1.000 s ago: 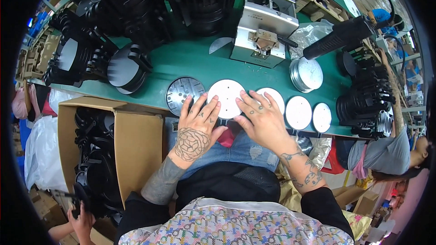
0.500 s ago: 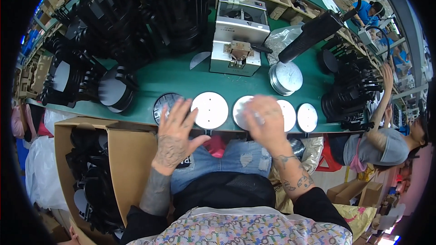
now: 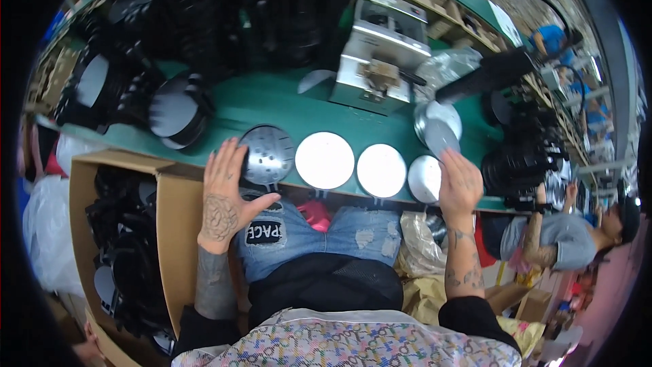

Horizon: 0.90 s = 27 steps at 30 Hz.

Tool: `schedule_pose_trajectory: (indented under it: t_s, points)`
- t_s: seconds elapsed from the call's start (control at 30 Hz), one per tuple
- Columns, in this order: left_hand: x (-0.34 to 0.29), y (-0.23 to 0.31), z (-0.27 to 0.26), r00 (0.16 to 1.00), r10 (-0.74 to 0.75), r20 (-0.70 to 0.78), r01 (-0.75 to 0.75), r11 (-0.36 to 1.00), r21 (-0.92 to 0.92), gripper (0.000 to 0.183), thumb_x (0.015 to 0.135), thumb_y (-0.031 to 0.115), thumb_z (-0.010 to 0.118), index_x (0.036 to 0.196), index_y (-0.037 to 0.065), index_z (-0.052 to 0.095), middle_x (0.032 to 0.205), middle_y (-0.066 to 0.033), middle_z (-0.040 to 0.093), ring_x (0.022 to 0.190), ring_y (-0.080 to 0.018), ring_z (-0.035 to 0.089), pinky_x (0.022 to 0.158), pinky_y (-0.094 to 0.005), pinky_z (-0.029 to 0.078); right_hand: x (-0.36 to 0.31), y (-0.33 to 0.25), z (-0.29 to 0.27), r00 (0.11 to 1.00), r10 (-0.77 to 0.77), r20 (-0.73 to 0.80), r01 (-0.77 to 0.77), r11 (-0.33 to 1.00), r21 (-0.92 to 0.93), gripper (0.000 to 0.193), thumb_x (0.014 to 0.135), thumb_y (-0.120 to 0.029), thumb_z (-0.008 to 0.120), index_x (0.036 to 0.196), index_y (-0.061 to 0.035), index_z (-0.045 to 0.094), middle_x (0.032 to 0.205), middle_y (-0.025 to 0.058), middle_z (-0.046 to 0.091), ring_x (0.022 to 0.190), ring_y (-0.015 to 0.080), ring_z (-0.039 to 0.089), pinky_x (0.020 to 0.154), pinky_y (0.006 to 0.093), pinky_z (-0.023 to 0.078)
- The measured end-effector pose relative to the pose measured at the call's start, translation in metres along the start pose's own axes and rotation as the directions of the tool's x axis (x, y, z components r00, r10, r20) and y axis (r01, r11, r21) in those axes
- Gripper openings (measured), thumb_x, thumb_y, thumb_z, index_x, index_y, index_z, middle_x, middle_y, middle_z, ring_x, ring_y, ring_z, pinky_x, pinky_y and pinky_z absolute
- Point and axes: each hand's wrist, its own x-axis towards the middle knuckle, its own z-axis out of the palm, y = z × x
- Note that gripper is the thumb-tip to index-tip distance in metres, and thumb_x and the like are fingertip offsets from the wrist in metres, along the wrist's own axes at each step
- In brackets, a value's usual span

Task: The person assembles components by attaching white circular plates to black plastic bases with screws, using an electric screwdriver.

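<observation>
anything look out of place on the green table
A grey half-round piece lies alone just left of the metal machine, looking odd against the full round white discs in the front row; whether it is damaged, I cannot tell.

Green tabletop [image 3: 292, 103] leaves a passage between white discs [image 3: 324, 161] and metal machine [image 3: 373, 88], black stacks [image 3: 509, 163] blocking either side.

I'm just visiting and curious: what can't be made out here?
All in the head view:
Rightmost white disc: right edge hidden by the right hand.
Silver disc stack: partly hidden by the grey disc.
Bottom of the carton: covered by black parts.
Tall black stacks: cut off by the upper edge.
</observation>
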Motion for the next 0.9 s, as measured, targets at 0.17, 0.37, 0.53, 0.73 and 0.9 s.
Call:
schedule_pose_trajectory:
  t_s: [0.17,0.37,0.53,0.73,0.9]
  points:
    - [0.014,0.001,0.001,0.998,0.066,0.007,-0.065,0.996,-0.06,0.104,0.072,0.053,0.084,0.15,0.0,0.041,0.155,-0.0217,0.043,0.147,-0.0361,0.037,0.122,-0.0517,0.025,0.029,-0.055,-0.009,0.989,0.072,-0.126,-0.042,0.974,0.222,0.027,0.077,0.007,0.081,0.1,-0.0016,0.069,0.09,0.0118,0.073,0.074,0.0292,0.066,0.067,0.0383,0.053]
    - [0.009,-0.004,0.01,0.997,0.072,-0.03,-0.075,0.989,-0.124,0.102,0.069,0.048,0.088,0.148,0.0,0.045,0.156,-0.0223,0.042,0.148,-0.0359,0.036,0.122,-0.052,0.025,0.081,-0.092,0.015,0.979,0.004,-0.202,0.076,0.919,0.387,0.033,0.074,0.002,0.086,0.1,-0.0049,0.067,0.089,0.0083,0.072,0.074,0.0254,0.067,0.066,0.0335,0.053]
    - [0.004,-0.009,0.015,0.995,0.077,-0.067,-0.085,0.989,-0.123,0.101,0.067,0.049,0.088,0.146,0.002,0.047,0.158,-0.0218,0.04,0.148,-0.0366,0.035,0.12,-0.0524,0.024,0.064,-0.049,-0.011,0.967,0.046,-0.249,-0.001,0.984,0.179,0.031,0.074,0.004,0.086,0.098,-0.0044,0.068,0.088,0.0086,0.072,0.076,0.0272,0.068,0.067,0.0351,0.054]
    - [0.013,-0.008,0.017,0.995,0.092,-0.043,-0.097,0.988,-0.117,0.1,0.067,0.051,0.088,0.146,0.004,0.048,0.159,-0.0205,0.039,0.149,-0.0364,0.034,0.12,-0.0533,0.022,0.024,0.022,-0.007,0.991,-0.046,-0.126,0.041,0.998,-0.044,0.032,0.073,0.006,0.083,0.098,-0.0072,0.068,0.085,0.0097,0.071,0.074,0.0291,0.067,0.067,0.0379,0.055]
    - [0.008,-0.011,0.014,0.997,0.072,-0.039,-0.076,0.992,-0.099,0.101,0.067,0.05,0.088,0.147,0.004,0.047,0.159,-0.02,0.039,0.149,-0.0357,0.034,0.121,-0.053,0.022,0.034,0.002,0.008,0.997,0.038,-0.07,-0.033,0.997,0.07,0.029,0.067,0.006,0.084,0.091,-0.0068,0.073,0.088,0.0097,0.075,0.079,0.0278,0.07,0.071,0.0377,0.056]
